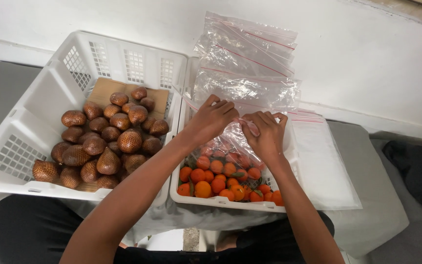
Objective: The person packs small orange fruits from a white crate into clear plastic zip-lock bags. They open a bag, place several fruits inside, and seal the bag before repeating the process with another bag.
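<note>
hands meet over the right-hand basket (230,203): the left hand (211,120) and right hand (265,132) both pinch the red-striped top edge of a clear zip bag (230,142), fingers closed on it, the bag hanging just above the small oranges (221,183). whether the bag holds fruit yet is hard to tell, since oranges show through the plastic; by the look of it, the work is at an early stage, with both baskets well filled. empty clear bags (247,63) with red seal lines lie stacked against the white wall behind, more flat ones (318,156) to the right. brown scaly fruit (108,142) fills the left white basket (35,122) over cardboard.
</note>
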